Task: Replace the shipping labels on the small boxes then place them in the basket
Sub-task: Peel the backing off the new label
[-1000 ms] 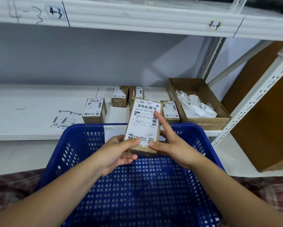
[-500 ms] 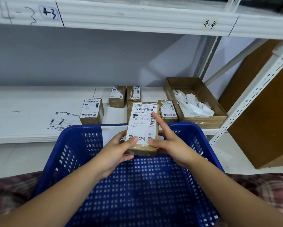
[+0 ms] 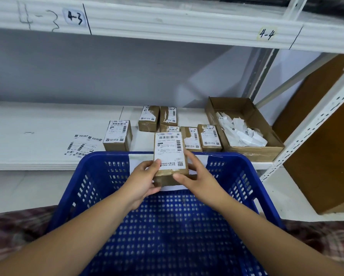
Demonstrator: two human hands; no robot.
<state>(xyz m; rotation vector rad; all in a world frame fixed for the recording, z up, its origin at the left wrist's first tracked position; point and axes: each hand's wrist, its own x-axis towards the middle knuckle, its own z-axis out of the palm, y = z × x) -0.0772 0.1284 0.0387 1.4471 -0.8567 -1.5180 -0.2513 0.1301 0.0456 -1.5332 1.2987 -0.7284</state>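
Two bare hands hold a small brown box (image 3: 169, 174) upright over the far end of a blue basket (image 3: 245, 176). The left hand (image 3: 142, 180) grips its lower left, thumb on the white label (image 3: 170, 150). The right hand (image 3: 195, 176) pinches its lower right (the fingers behind seem curled, though mostly hidden). More labelled boxes (image 3: 117, 135) sit on the white shelf (image 3: 37, 136) beyond, between loose labels (image 3: 81, 144) and an open carton (image 3: 252, 153) of paper scraps.

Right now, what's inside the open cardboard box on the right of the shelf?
Crumpled white paper scraps piled in the open cardboard box; its far floor is bare. Anything under the pile is covered.
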